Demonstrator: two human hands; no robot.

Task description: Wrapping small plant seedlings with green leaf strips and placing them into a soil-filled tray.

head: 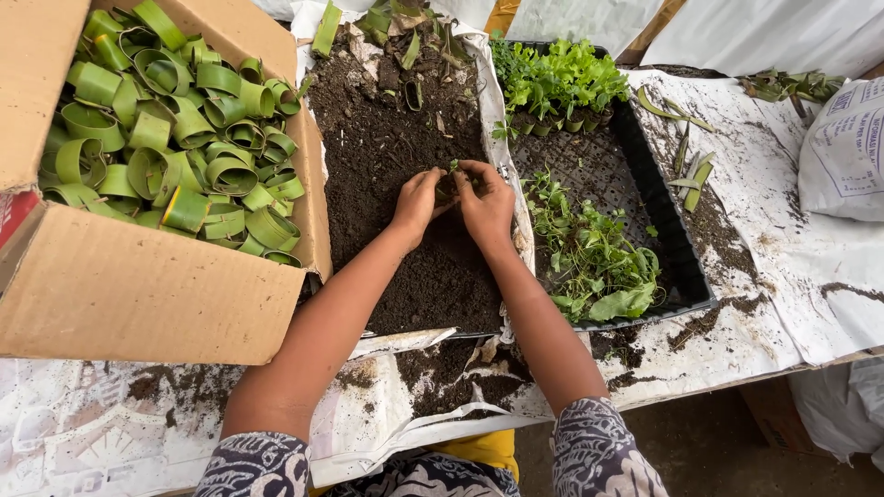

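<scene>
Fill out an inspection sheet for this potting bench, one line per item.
Surface: white sheeting, smeared with soil.
Job's things: soil heap; leaf cup with seedling between both hands.
Clutter: cardboard box of rolled leaf cups; black tray of seedlings; leaf scraps; white sack.
Hands: left hand and right hand close around the cup.
Cables: nothing seen.
Surroundings: bare ground below.

Both hands (453, 202) cupping a leaf ring (448, 189) over dark soil (396, 138), box of leaf rings (175, 129) left, seedling tray (677, 248) right
</scene>
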